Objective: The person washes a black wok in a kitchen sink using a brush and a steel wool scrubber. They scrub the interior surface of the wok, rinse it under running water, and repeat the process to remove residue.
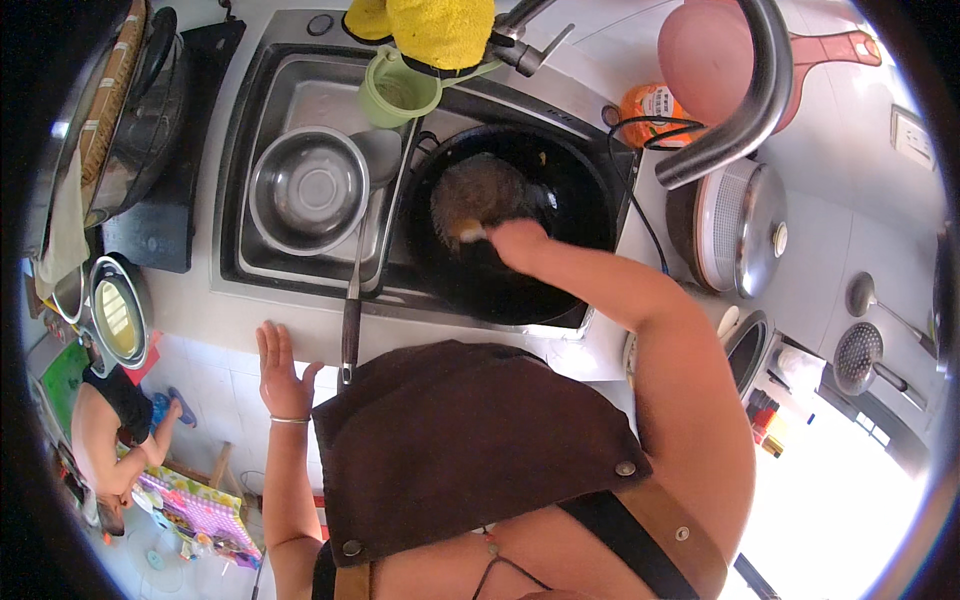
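Observation:
A large black wok (480, 289) sits over the right basin of the sink, with brownish, cloudy liquid (480, 184) in it. My right hand (519, 244) reaches down into the wok, gripping a small light-coloured scrubber (469, 229), blurred and partly hidden by the fingers. On the front edge of the counter (217, 315) my left hand (285, 371) lies with fingers spread, holding nothing. A wok spatula (351, 322) spans the left basin, its dark handle jutting over the front edge. Beside its shaft, a stainless steel bowl (311, 191) rests over that basin.
A green dipper (397, 90) stands behind the bowl, under a yellow cloth (442, 30). The steel faucet (739, 127) arches at the right rear. A lidded pot (731, 225) and a pink-red ladle (705, 64) are to the right. Another person (112, 442) sits at lower left.

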Tool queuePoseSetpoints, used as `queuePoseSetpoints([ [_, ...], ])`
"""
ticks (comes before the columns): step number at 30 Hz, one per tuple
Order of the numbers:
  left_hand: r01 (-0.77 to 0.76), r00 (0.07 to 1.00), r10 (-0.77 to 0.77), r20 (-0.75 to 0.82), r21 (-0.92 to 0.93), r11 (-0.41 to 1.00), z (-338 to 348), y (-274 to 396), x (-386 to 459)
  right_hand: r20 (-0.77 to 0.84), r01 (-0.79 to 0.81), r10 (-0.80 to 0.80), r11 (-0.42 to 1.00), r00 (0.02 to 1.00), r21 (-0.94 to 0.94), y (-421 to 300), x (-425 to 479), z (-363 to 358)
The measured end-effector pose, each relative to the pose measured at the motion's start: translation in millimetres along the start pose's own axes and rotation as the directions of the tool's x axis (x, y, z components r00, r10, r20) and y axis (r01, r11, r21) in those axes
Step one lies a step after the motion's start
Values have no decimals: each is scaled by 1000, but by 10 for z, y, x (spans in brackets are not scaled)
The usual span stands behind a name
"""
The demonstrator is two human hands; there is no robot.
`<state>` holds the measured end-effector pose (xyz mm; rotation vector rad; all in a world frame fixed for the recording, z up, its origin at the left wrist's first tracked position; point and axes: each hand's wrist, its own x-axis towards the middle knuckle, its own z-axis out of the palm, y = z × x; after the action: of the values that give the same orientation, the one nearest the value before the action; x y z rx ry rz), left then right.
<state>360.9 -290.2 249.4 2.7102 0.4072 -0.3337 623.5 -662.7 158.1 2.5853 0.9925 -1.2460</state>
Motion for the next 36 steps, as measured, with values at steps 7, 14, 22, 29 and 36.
queuePoseSetpoints([
  [7,7,1000,-7,10,-15,1000,-32,40,53,-32,-109,104,936,994,-335,1037,-286,-506],
  [14,21,1000,-21,2,-1,1000,11,20,9,410,-63,82,996,908,-61,254,-1115,-489],
  [22,-5,1000,5,5,27,1000,4,-2,7,54,-170,168,985,984,34,159,142,-230],
  [29,15,1000,-15,-9,4,1000,41,20,-11,485,-123,146,989,862,-80,503,-1040,-516],
  [36,-25,1000,25,-14,17,1000,40,5,-3,206,-100,77,989,976,105,-37,151,-17],
])
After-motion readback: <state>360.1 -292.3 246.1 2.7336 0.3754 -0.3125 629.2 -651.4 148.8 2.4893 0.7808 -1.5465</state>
